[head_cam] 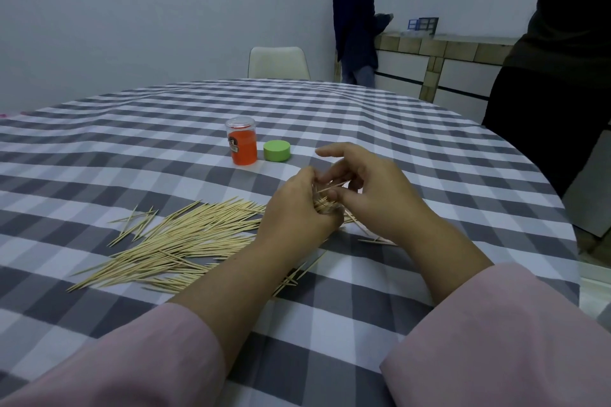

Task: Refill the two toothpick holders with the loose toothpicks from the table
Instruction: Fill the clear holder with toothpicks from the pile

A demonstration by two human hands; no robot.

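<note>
- The table (363, 102) wore a grey-and-white checked cloth.
- Behind it stood a pale chair (278, 62); one person in dark clothes (355, 20) stood at a tiled counter (446, 53) against the far wall, and another dark figure (558, 59) stood at the table's right edge.
- The loose toothpicks (185, 241) lay fanned over the cloth to the left of the hands, a few strays on the right.
- The left hand (297, 208) had its fingers curled round a bundle of toothpicks; whether a holder was inside the grip I could not tell.
- The right hand (370, 188) pinched a single toothpick (334, 187) above that bundle, forefinger stretched out.
- An orange holder (242, 146) with a clear cap stood upright further back.
- A green lid (277, 151) lay just beside it.
</note>
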